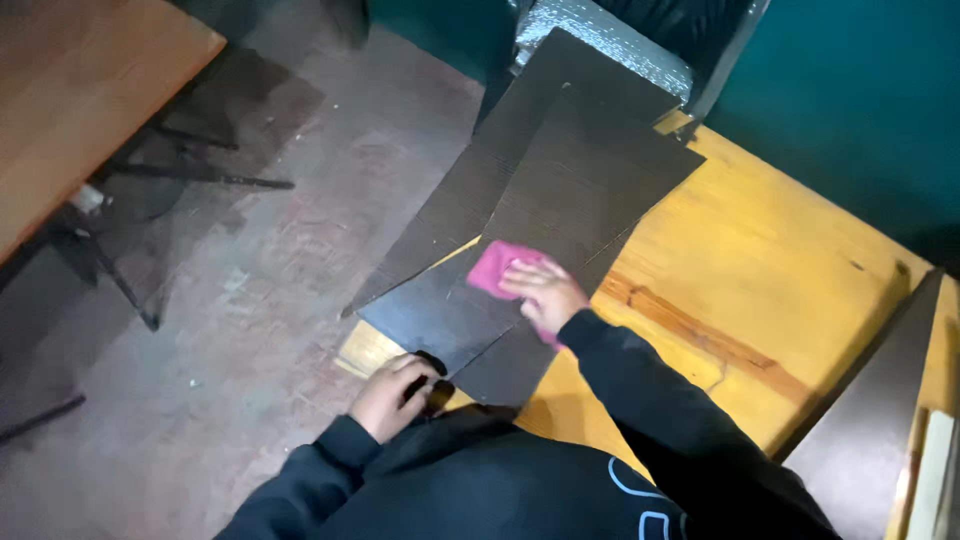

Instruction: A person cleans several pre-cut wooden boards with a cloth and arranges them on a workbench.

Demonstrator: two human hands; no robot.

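Pink cloth point(497, 266) is lying on the dark boards point(560, 210) overhanging the tabletop point(760, 260), right hand point(545, 293) pressing it flat, fingers spread; left hand point(390, 395) is gripping the near board edge, steadying the stack

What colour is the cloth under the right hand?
Pink; the cloth shows best in the head view, pressed on dark cardboard.

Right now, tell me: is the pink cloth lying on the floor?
No, the pink cloth lies on the dark sheets under the right hand.

Black long-sleeved sweatshirt with ribbed cuffs and light-blue outlined chest marking.
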